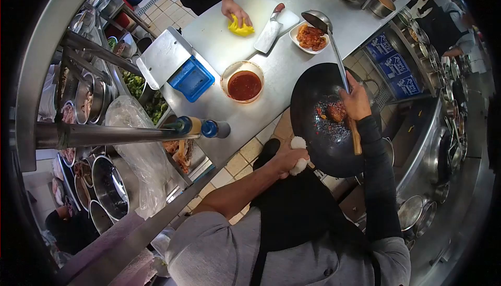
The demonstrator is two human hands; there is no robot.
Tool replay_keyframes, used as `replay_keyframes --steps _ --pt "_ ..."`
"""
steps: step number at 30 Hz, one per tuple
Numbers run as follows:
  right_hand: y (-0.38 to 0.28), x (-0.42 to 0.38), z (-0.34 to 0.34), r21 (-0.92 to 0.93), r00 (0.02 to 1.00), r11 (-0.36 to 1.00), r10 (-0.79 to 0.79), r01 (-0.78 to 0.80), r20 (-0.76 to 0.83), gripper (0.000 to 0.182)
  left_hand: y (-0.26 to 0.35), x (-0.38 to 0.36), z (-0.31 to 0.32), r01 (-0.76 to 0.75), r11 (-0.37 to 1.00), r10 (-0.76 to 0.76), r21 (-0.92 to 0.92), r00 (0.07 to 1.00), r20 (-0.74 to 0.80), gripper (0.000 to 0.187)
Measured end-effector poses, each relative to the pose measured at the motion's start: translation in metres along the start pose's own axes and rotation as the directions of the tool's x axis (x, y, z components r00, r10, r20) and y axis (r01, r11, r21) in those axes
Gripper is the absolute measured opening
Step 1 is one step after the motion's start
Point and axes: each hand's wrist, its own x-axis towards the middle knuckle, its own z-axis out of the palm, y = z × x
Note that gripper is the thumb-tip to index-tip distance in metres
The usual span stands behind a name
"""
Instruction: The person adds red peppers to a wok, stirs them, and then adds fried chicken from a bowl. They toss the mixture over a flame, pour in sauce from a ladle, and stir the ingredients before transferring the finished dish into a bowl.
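My right hand (356,98) is closed around the ladle (339,59), whose wooden end points back toward me. The ladle's bowl (316,19) is tilted over a white dish (293,37) of reddish, sauced food (311,39). My left hand (290,160) is wrapped around a bunched white cloth (298,147) at the near-left rim of the black wok (313,90); whatever the cloth covers is hidden. More dark red food (336,112) and scattered bits lie in the wok, partly behind my right hand.
Across the steel counter (282,85), a co-worker's hand (235,10) presses a yellow cloth (241,27) on a cutting board (209,30). A cleaver (269,34) lies nearby. A tub of red sauce (244,86), blue tray (192,79) and bottles (210,128) sit left; a metal rail (104,135) crosses.
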Motion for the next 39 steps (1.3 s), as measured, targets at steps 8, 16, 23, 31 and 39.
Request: replay_keyframes --steps 8,16,23,31,39 --pt "0.012 -0.007 -0.001 0.024 0.999 0.999 0.037 -0.036 -0.007 0.062 0.003 -0.004 0.005 0.006 1.0 -0.007 -0.015 1.0 -0.025 0.034" --pt "-0.016 -0.054 -0.046 0.387 0.96 0.88 0.266 -0.277 0.083 0.059 0.016 -0.014 0.019 -0.003 0.999 0.005 0.037 0.998 -0.07 0.038" --pt "-0.005 -0.191 -0.109 0.528 0.806 0.639 0.568 -0.56 0.167 0.057 0.008 -0.006 0.02 -0.004 0.996 0.009 0.094 0.998 -0.059 0.042" --pt "0.043 -0.271 -0.073 0.602 0.701 0.493 0.694 -0.629 0.164 0.057 0.0 0.003 0.032 -0.047 0.991 0.061 0.123 0.992 -0.113 0.042" --pt "0.038 -0.285 -0.037 0.817 0.662 0.08 0.633 -0.571 0.401 0.055 -0.006 0.005 0.04 -0.018 0.995 0.024 0.103 0.998 -0.064 0.043"
